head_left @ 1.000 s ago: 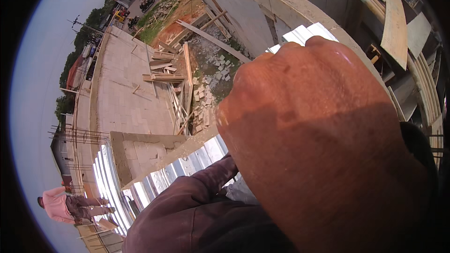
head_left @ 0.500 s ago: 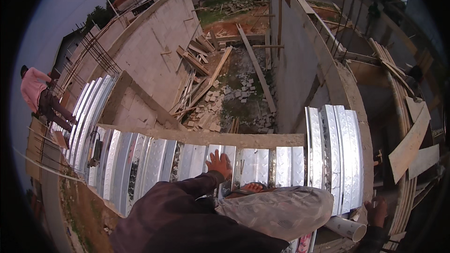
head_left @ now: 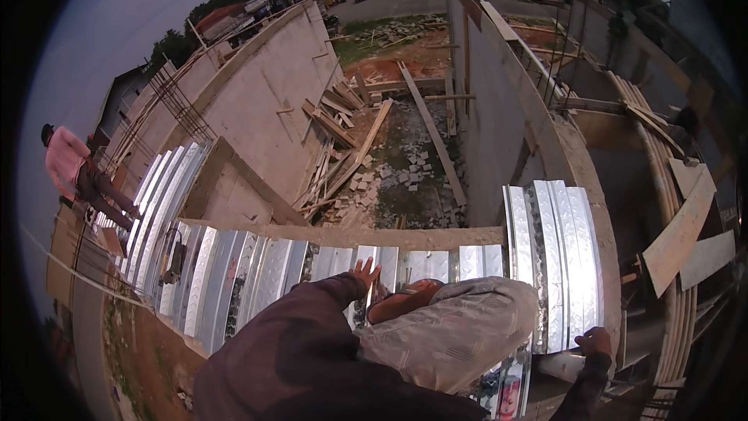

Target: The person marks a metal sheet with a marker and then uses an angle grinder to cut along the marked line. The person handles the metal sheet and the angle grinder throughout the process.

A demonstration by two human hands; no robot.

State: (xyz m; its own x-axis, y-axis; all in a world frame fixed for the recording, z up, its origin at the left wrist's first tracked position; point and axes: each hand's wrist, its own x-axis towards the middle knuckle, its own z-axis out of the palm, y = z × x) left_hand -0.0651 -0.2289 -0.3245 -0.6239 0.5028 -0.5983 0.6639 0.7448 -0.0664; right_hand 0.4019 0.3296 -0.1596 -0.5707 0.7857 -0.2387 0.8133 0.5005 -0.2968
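Shiny silver metal channels (head_left: 436, 265) lie side by side across the top of a wall, beneath and around my bent leg in patterned grey trousers (head_left: 460, 335). My left hand (head_left: 364, 274) rests on them with its fingers spread, holding nothing. At the right, a stack of the same channels (head_left: 573, 265) lies lengthwise along the wall top. My right hand (head_left: 596, 341) is at that stack's near corner, fingers curled; whether they grip the channel's edge is hidden. Below this corner a pale pipe (head_left: 562, 365) shows in part. My sandalled foot (head_left: 401, 302) stands on the channels beside my left hand.
A deep drop opens ahead between walls (head_left: 265, 101), with planks (head_left: 362, 144) and broken blocks at its bottom. A person in a pink top (head_left: 68, 156) stands at the far left by more channels. A dark tool (head_left: 173, 257) lies on the left channels. Boards (head_left: 679, 226) lean at right.
My right hand has moved left and up to the stack's corner. My left hand has shifted slightly, and my knee has moved left. The view has tilted up a little.
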